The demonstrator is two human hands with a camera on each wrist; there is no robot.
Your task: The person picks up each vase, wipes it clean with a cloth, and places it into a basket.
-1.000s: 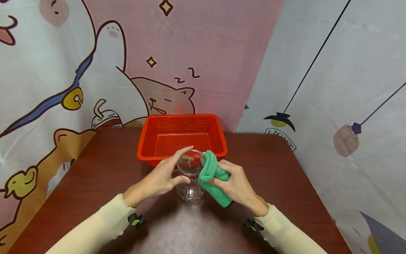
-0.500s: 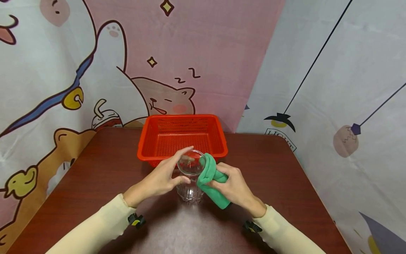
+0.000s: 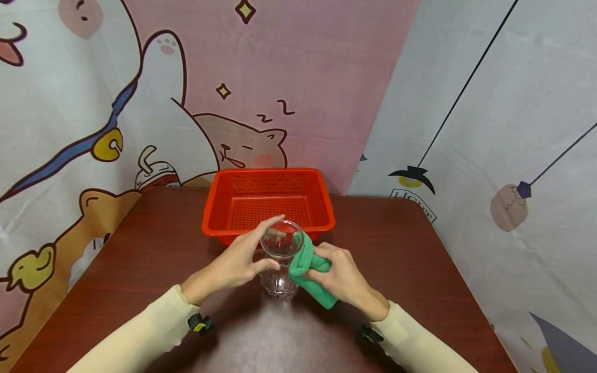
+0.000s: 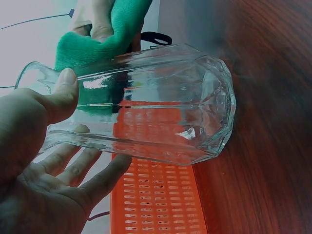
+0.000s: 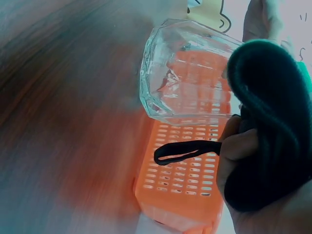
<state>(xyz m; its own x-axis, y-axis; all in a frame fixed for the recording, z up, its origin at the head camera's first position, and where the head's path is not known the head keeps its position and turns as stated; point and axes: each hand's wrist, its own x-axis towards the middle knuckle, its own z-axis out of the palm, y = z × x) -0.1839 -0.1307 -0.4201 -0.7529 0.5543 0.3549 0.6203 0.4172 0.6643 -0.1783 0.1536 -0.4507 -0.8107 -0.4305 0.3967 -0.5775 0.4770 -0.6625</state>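
A clear glass vase (image 3: 278, 284) with a round flared rim and a faceted base stands upright in the head view. My left hand (image 3: 235, 261) holds it near the top, thumb on the near side and fingers behind. In my right hand (image 3: 344, 274) is a bunched green cloth (image 3: 319, 291), pinched between thumb and fingers. The cloth lies against the right side of the vase's rim, with part of it reaching inside the mouth. From the right wrist, the cloth (image 5: 273, 122) looks dark, and a black loop (image 5: 187, 150) sticks out beside the fingers.
Behind the vase, an orange-red plastic basket (image 3: 268, 181) with perforated walls sits at the back of the brown wooden table (image 3: 396, 248). A cartoon-printed cloth backdrop (image 3: 326, 93) hangs along the table's far and right sides.
My right hand and the green cloth have shifted slightly down and left along the vase's rim. The left hand and the vase have stayed nearly still.
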